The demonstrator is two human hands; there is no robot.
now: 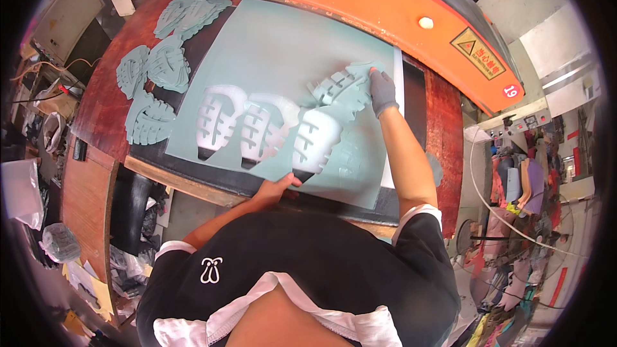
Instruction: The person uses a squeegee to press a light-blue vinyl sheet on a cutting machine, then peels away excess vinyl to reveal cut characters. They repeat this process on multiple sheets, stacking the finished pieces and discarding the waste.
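Observation:
A large pale green sheet (257,32) lies on the dark cutting board of a machine. Three slotted, shoe-upper-shaped openings run along its near part, with white showing through them. My right hand (384,92), in a grey glove with bare fingertips, pinches a small stack of slotted pale green cut pieces (339,92) over the sheet's right side. At the near edge, my left hand (277,191) is bare and closed on the sheet's border beside the rightmost opening. Its thumb shows; the other fingers are partly hidden.
Several piles of matching cut pieces (168,64) lie on the board's left side and the reddish table (106,103). An orange machine beam (373,6) spans the far side. A wooden strip (183,183) edges the near side. Colourful scraps (508,180) are heaped at right.

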